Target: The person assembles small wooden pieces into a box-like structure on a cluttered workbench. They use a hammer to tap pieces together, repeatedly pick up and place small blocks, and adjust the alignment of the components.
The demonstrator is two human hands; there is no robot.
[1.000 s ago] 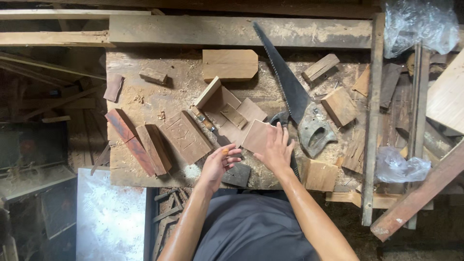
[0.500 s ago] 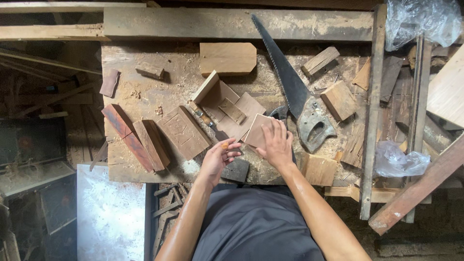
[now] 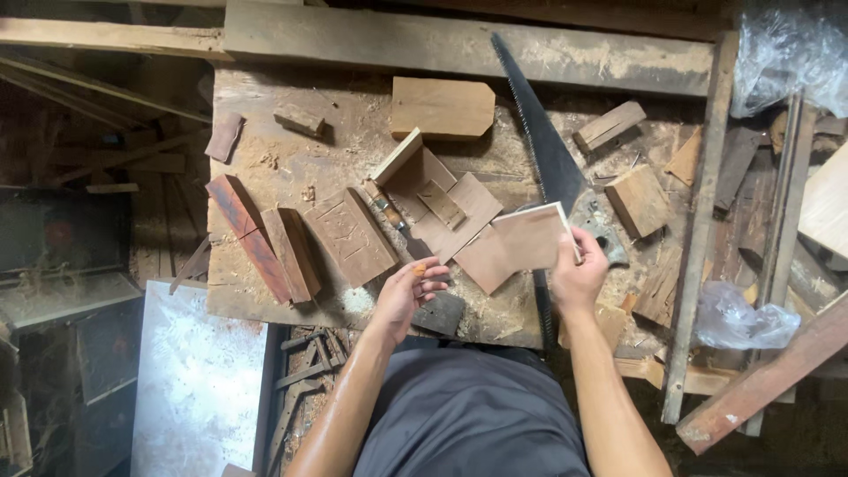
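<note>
Two hands work over a dusty bench point(image 3: 291, 168) in the head view. The right hand point(image 3: 579, 274) has its fingers closed on the edge of a thin square board point(image 3: 530, 237), held tilted just above the bench beside a saw point(image 3: 543, 150). The left hand point(image 3: 411, 287) sits near the front edge, fingers curled around something small and orange; what it is cannot be told. A dark block point(image 3: 439, 314) lies just beside it.

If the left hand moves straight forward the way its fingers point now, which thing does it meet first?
Probably the flat wooden piece held by the right hand; the left hand has fingers pointing right toward it, though depth is unclear.
</note>
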